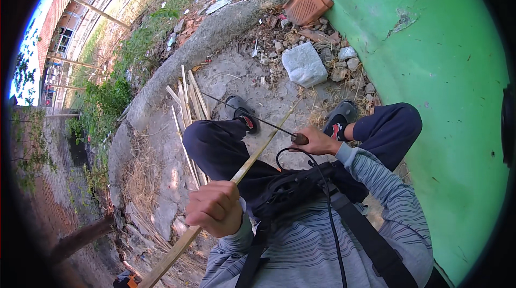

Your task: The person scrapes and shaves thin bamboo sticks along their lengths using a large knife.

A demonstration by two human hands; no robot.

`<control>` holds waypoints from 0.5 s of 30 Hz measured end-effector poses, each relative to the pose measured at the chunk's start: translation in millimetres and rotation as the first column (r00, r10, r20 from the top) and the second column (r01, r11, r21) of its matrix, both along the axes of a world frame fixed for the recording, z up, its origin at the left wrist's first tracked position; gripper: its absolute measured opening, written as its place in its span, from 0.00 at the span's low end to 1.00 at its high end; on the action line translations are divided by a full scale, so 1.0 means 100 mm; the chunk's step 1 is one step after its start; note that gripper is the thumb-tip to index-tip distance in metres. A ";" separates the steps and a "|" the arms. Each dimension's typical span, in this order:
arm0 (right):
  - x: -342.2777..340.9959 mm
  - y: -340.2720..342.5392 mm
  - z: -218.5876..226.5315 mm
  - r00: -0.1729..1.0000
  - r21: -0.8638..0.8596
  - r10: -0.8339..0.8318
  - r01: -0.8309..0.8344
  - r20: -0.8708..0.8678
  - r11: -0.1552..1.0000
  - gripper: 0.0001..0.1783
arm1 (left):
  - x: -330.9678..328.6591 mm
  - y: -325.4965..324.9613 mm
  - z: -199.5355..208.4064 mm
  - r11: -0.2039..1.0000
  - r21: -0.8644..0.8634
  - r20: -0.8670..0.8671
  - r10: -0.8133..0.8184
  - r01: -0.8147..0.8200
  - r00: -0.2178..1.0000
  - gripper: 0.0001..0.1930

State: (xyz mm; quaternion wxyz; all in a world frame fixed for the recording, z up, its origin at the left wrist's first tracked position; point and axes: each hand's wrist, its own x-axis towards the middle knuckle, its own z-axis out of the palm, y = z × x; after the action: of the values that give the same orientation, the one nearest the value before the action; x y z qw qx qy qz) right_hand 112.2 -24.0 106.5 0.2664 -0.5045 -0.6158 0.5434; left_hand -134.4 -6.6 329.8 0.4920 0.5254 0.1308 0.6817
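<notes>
1. The left hand point(215, 208) was clenched round the strip point(263, 151); the strip slanted from the lower left, through the fist and past the left thigh point(228, 151), its far end reaching out between the 2 shoes point(344, 115); whether that end touched the ground point(271, 97) could not be told.
2. The right hand point(317, 142) grasped the brown handle point(300, 138) of the rod point(269, 123); the rod, thin and dark, pointed away to the left and crossed the strip in view; whether the 2 touched was unclear.
3. A firm left fist seemed called for, to stop the strip twisting; a steady right wrist seemed best too, with the rod's point kept clear of the left leg.
4. The cable point(328, 218) looped just beside the right hand and over the body; keeping it free of the rod looked wise.
5. Other strips point(188, 100) lay left of the left shoe; splinters seemed a likely risk to bare skin; a grip without sliding would probably have helped.
</notes>
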 end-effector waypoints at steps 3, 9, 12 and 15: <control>-0.02 -0.09 0.05 0.991 0.049 -0.061 0.067 -0.121 0.997 0.24 | 0.11 -0.07 0.05 0.998 0.019 -0.066 -0.050 0.052 0.997 0.35; 0.19 -0.11 -0.11 1.000 0.089 -0.002 0.000 0.022 0.996 0.20 | 0.18 -0.20 0.00 0.996 0.041 -0.071 -0.077 0.080 0.994 0.37; 0.13 -0.17 -0.03 0.999 0.136 0.024 -0.021 -0.023 0.990 0.18 | 0.21 -0.22 -0.05 0.999 0.033 -0.003 0.004 -0.003 1.000 0.36; 0.05 -0.27 -0.07 0.996 0.102 -0.012 0.020 -0.084 0.995 0.15 | 0.24 -0.26 -0.05 0.996 -0.013 0.033 0.091 -0.091 0.995 0.35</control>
State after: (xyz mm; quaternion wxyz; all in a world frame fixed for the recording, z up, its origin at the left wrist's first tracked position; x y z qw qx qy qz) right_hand 116.8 -50.7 99.5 0.3216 -0.4720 -0.6274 0.5293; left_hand -110.2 -33.0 324.4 0.4657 0.5043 0.1503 0.7115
